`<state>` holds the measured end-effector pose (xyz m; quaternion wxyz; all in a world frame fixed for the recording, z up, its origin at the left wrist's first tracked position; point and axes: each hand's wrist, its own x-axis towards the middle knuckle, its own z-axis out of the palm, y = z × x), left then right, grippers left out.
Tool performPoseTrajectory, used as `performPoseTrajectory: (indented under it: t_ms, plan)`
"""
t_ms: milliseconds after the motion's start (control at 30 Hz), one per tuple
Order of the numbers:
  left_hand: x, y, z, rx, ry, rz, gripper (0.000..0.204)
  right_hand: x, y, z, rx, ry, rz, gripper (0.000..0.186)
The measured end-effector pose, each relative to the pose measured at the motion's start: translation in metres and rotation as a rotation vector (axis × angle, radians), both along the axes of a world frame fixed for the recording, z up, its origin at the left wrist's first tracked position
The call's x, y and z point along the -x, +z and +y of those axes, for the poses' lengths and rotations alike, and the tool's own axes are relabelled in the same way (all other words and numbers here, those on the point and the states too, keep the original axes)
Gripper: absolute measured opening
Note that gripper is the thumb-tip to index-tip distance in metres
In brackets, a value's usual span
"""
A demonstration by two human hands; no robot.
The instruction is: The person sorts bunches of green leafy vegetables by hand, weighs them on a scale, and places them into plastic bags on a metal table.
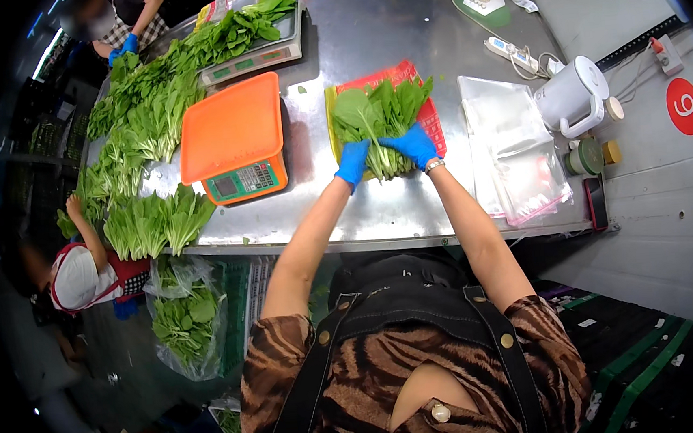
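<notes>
A bunch of leafy greens (381,118) with pale stems lies in front of me on the metal table, its leaves pointing away. Under it is a red and yellow printed plastic sheet or bag (430,124). My left hand (352,164), in a blue glove, closes on the left side of the stems. From the right, my blue-gloved right hand (414,146) grips the same bunch, thumb across the stems. The leaves and gloves partly hide the fingertips.
An orange scale (230,132) stands left of the bunch, with heaped greens (140,225) beyond. A second scale (293,50) holds greens farther back. Clear plastic bags (503,139) and a white kettle (569,93) are at right. Two other people work along the left side.
</notes>
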<state>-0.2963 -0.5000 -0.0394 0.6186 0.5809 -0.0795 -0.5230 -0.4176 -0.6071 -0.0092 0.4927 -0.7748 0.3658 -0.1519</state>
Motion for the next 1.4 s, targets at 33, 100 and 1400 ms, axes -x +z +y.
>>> performPoseTrajectory:
  t_ms: [33,100,1400]
  plan:
    - [0.013,0.009,-0.008,-0.044,0.111,0.038,0.037,0.003,-0.023,-0.012,0.044,-0.062,0.036,0.071]
    - [0.013,-0.005,-0.009,0.143,0.242,-0.153,0.050,-0.006,-0.026,-0.006,0.059,-0.085,0.062,0.071]
    - [0.016,0.043,-0.037,-0.718,-0.501,-1.347,0.101,0.069,-0.001,0.044,1.069,0.419,0.035,0.045]
